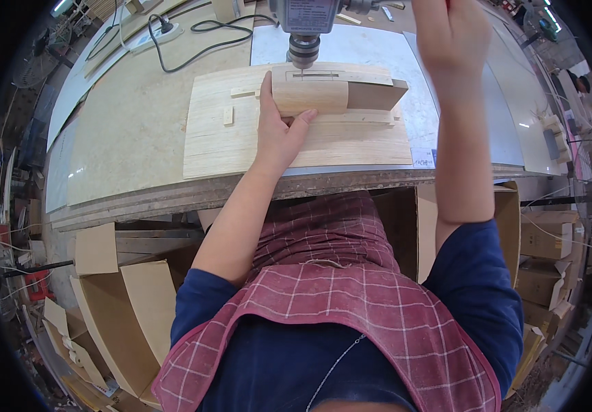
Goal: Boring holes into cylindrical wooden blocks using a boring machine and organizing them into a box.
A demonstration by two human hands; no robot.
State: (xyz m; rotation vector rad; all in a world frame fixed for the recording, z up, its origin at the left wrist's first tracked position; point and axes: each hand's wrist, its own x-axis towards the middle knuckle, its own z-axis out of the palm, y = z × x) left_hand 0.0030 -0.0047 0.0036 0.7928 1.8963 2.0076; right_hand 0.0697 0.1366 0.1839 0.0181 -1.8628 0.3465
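My left hand (281, 137) grips a pale wooden block (313, 97), thumb along its near side and fingers at its left end. The block has a pencilled rectangle and a narrow slot on top. Right over that slot stands the chuck (303, 49) of a drill press (306, 15), with a thin bit pointing down at the wood. A wooden base board (220, 152) with small strips on it lies beneath the block. My right hand (452, 44) is raised beside the drill press, closed and slightly blurred; the upper edge cuts off what it holds.
A black cable (203, 67) and a white power strip (157, 38) lie at the back left of the worktable (124, 137). Open cardboard boxes (114, 316) stand below at the left, with more boxes (547, 237) at the right. A small wood piece (228, 115) rests on the board.
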